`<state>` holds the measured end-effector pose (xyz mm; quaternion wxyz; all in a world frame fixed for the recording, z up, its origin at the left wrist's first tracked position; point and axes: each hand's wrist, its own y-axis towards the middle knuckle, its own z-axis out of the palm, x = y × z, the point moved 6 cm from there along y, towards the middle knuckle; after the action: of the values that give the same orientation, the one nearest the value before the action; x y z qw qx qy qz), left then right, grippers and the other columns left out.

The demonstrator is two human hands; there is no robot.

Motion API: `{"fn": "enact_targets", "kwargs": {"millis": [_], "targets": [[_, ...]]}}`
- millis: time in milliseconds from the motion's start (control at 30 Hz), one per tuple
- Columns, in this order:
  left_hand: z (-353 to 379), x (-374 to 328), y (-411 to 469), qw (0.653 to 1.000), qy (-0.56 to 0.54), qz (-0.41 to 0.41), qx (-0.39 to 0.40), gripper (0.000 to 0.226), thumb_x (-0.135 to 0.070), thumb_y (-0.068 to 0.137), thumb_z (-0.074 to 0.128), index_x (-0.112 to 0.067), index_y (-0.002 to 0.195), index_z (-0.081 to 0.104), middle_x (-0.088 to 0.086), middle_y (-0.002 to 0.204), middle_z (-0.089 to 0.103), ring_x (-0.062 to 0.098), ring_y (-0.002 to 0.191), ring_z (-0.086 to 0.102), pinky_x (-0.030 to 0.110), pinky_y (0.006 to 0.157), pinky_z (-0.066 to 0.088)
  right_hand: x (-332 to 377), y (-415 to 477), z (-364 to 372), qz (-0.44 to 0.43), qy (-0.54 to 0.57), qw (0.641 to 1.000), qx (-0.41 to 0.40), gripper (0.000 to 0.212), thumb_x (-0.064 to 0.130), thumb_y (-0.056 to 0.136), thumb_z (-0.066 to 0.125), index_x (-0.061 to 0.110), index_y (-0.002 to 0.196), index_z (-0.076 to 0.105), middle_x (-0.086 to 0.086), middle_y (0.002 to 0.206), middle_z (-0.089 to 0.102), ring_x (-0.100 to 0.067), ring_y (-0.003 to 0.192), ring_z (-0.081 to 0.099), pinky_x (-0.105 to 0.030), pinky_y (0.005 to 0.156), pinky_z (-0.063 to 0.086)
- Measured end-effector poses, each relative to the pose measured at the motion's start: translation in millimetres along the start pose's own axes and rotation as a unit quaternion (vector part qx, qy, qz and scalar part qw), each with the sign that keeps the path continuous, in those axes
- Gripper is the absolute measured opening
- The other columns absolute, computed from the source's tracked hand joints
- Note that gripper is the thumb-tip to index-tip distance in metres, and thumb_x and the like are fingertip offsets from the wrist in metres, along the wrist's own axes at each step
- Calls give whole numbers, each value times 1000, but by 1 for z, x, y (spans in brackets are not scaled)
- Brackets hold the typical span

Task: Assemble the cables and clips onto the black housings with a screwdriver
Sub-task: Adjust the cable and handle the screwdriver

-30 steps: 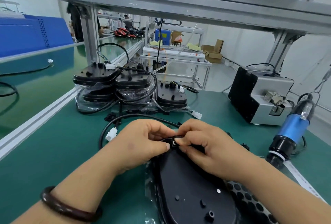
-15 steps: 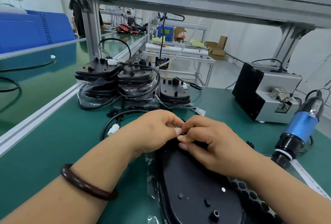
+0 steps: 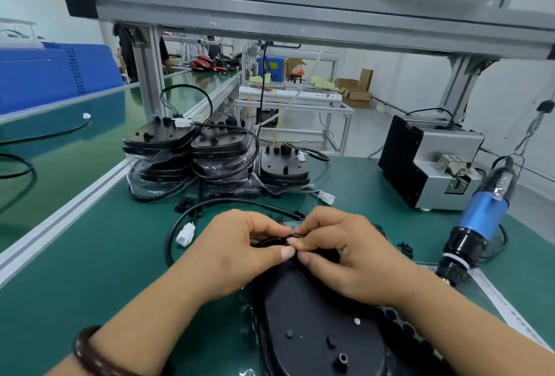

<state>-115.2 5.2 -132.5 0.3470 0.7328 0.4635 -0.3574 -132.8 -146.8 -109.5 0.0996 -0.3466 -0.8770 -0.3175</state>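
A black housing (image 3: 318, 324) lies flat on the green mat in front of me, its far end under my fingers. My left hand (image 3: 240, 252) and my right hand (image 3: 345, 258) meet over that end, and both pinch a small black clip (image 3: 292, 236) on the black cable (image 3: 186, 219). The cable loops away to the left and ends in a white connector (image 3: 185, 234). A blue electric screwdriver (image 3: 477, 225) hangs at the right, untouched.
Stacks of black housings (image 3: 216, 150) with cables stand behind my hands. A grey and black screw feeder (image 3: 426, 162) sits at the back right. Loose black clips (image 3: 405, 248) lie near the screwdriver. An aluminium frame (image 3: 270, 15) spans overhead.
Both hands stay together at the housing's far end; the fingertips have shifted slightly around the clip. The camera has tilted a little.
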Motion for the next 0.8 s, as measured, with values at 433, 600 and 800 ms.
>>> {"fn": "enact_targets", "kwargs": {"millis": [433, 600, 800], "targets": [[-1, 6, 4, 997, 28, -30, -68, 17, -32, 68, 84, -41, 78, 75, -26, 81, 71, -7, 80, 66, 24, 87, 53, -41, -80, -169, 255, 222, 828, -448, 37, 55, 75, 66, 19, 77, 63, 0, 69, 68, -10, 58, 69, -19, 54, 56], [0, 10, 6, 998, 16, -31, -52, 16, -31, 69, 84, -40, 79, 75, -24, 79, 72, -3, 79, 68, 28, 85, 54, -96, -161, -129, 467, 270, 716, -443, 33, 37, 91, 58, 5, 91, 54, -14, 87, 57, -15, 68, 65, -26, 69, 54], [-1, 10, 6, 998, 9, -27, -51, 17, -30, 67, 85, -39, 78, 76, -23, 79, 72, -3, 79, 68, 26, 84, 53, -104, -147, -95, 521, 407, 645, -383, 40, 42, 86, 60, 6, 103, 60, -12, 95, 66, -23, 85, 63, -34, 71, 48]]}}
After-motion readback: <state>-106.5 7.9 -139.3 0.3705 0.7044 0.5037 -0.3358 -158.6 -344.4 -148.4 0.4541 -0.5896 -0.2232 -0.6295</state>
